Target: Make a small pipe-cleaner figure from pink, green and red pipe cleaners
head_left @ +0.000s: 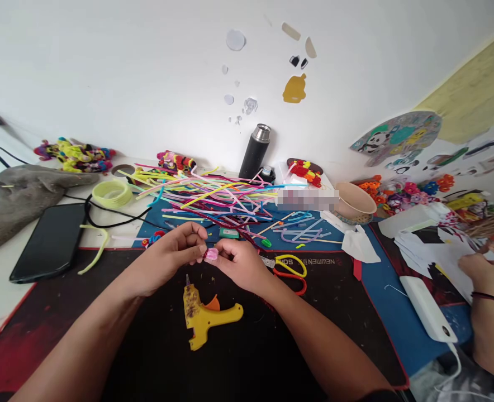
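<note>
My left hand and my right hand meet above the dark mat, fingertips pinched together. Between them is a small pink and dark red piece, mostly covered by the fingers; its exact shape cannot be made out. Below the hands a yellow glue gun with an orange trigger lies on its side, nozzle pointing away from me. Scissors with yellow and orange handles rest just right of my right hand. Behind the hands spreads a heap of many-coloured pipe cleaners.
A phone and a roll of pale green tape lie left. At the back stand a black flask and a beige bowl. On the right, a white power bank lies near another person's hands.
</note>
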`<act>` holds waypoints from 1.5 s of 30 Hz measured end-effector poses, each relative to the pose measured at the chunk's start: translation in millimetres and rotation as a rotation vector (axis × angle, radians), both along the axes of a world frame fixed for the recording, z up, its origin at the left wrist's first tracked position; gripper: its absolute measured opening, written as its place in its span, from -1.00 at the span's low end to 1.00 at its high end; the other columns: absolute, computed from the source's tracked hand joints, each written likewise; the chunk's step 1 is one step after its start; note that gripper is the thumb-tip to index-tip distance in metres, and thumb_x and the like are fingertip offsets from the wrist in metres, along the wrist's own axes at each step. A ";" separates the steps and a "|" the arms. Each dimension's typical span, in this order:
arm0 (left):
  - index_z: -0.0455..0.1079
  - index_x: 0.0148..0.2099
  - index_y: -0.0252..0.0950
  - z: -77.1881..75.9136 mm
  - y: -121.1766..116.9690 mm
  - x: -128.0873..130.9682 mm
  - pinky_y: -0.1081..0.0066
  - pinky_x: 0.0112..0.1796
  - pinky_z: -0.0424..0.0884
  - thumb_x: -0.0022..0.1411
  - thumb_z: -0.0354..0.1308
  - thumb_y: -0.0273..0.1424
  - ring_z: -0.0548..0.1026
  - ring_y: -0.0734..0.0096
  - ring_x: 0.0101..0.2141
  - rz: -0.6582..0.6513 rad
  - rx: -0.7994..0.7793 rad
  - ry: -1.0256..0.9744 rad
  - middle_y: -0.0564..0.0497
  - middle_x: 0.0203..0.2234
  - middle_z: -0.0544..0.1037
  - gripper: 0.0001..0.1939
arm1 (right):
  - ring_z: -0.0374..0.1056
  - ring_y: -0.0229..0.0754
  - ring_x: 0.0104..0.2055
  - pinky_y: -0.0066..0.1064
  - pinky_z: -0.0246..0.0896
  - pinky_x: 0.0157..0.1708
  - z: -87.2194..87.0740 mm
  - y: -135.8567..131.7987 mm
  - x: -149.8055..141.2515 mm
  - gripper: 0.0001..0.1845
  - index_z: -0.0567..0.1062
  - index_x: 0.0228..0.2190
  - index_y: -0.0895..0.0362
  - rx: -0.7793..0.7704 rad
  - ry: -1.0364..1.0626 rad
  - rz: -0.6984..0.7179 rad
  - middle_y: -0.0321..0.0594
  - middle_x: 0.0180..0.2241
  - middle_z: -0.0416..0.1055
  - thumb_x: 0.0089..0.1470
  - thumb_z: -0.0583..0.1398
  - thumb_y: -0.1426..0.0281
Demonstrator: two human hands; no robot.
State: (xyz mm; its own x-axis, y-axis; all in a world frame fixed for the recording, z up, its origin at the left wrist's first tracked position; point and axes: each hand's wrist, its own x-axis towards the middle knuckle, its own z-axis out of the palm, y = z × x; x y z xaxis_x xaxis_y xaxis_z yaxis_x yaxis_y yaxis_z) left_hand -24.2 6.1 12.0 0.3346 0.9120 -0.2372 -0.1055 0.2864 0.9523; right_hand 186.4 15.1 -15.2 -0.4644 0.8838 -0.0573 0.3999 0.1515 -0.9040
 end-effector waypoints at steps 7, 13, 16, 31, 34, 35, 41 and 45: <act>0.42 -0.07 -0.22 -3.5 1.1 1.4 0.41 -0.35 0.31 0.19 0.49 -0.13 0.38 0.41 -0.38 0.074 0.017 -0.023 0.10 -0.38 0.49 -0.57 | 0.29 -0.30 -0.46 -0.47 0.10 -0.45 -3.6 4.3 0.8 -0.60 0.60 -0.33 0.12 -0.034 0.078 -0.015 -0.36 -0.48 0.45 0.34 0.28 0.04; 0.44 -0.03 -0.23 -11.4 3.1 -2.4 0.43 -0.33 0.34 0.25 0.48 -0.13 0.45 0.39 -0.35 0.141 0.065 -0.079 0.05 -0.37 0.55 -0.58 | 0.33 -0.32 -0.66 -0.49 0.21 -0.59 -4.0 7.9 -5.7 -0.62 0.58 -0.21 0.11 -0.224 0.186 0.003 -0.37 -0.56 0.48 0.33 0.29 0.02; 0.45 -0.03 -0.21 -6.8 0.8 -2.5 0.42 -0.29 0.41 0.30 0.46 -0.15 0.50 0.39 -0.34 0.167 0.128 -0.099 0.05 -0.35 0.57 -0.63 | 0.41 -0.30 -0.64 -0.50 0.24 -0.61 0.5 8.9 -10.8 -0.59 0.57 -0.18 0.13 -0.250 0.243 0.005 -0.32 -0.51 0.54 0.33 0.28 0.02; 0.34 0.04 -0.15 3.7 -10.8 2.2 0.32 -0.25 0.45 0.48 0.23 -0.08 0.59 0.24 -0.24 0.032 0.309 0.208 0.02 -0.28 0.61 -0.70 | 0.61 -0.19 -0.45 -0.56 0.16 -0.68 -2.5 3.9 -7.4 -0.58 0.62 -0.11 0.14 -0.239 0.453 0.023 -0.11 -0.20 0.63 0.31 0.29 0.03; 0.34 0.04 -0.14 1.9 -10.6 3.1 0.34 -0.25 0.44 0.48 0.22 -0.07 0.56 0.26 -0.25 0.027 0.346 0.267 0.03 -0.27 0.59 -0.70 | 0.64 -0.15 -0.40 -0.57 0.18 -0.68 -3.0 3.5 -1.3 -0.60 0.61 -0.09 0.16 -0.241 0.469 0.044 -0.09 -0.17 0.62 0.31 0.30 0.08; 0.35 0.03 -0.14 2.0 -10.6 3.5 0.34 -0.25 0.44 0.48 0.22 -0.07 0.56 0.26 -0.24 0.026 0.355 0.280 0.03 -0.26 0.58 -0.70 | 0.65 -0.13 -0.37 -0.57 0.19 -0.68 -3.2 3.3 0.4 -0.61 0.61 -0.09 0.16 -0.241 0.477 0.049 -0.08 -0.16 0.61 0.31 0.30 0.08; 0.40 -0.02 -0.16 9.2 -12.8 8.3 0.33 -0.22 0.45 0.40 0.30 -0.06 0.56 0.22 -0.24 0.085 0.388 0.301 0.02 -0.28 0.59 -0.67 | 0.68 -0.07 -0.30 -0.56 0.25 -0.66 -4.6 1.2 6.6 -0.56 0.58 -0.04 0.13 -0.237 0.574 0.073 -0.12 -0.16 0.58 0.29 0.32 0.03; 0.42 -0.06 -0.16 11.7 -14.9 11.8 0.32 -0.23 0.45 0.34 0.36 -0.07 0.56 0.21 -0.25 0.115 0.406 0.321 0.01 -0.30 0.59 -0.66 | 0.68 -0.06 -0.29 -0.56 0.26 -0.66 -7.2 1.3 6.1 -0.51 0.56 -0.06 0.11 -0.251 0.588 0.067 -0.17 -0.21 0.59 0.22 0.36 -0.02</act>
State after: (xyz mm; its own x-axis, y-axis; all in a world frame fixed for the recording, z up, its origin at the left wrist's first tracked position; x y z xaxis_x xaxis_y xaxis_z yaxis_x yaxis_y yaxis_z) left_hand -12.4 -8.8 23.6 0.1954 0.9783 0.0684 0.2003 -0.1081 0.9737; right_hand 192.5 16.4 -22.4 -0.5351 0.8445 0.0226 -0.1760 -0.0853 -0.9807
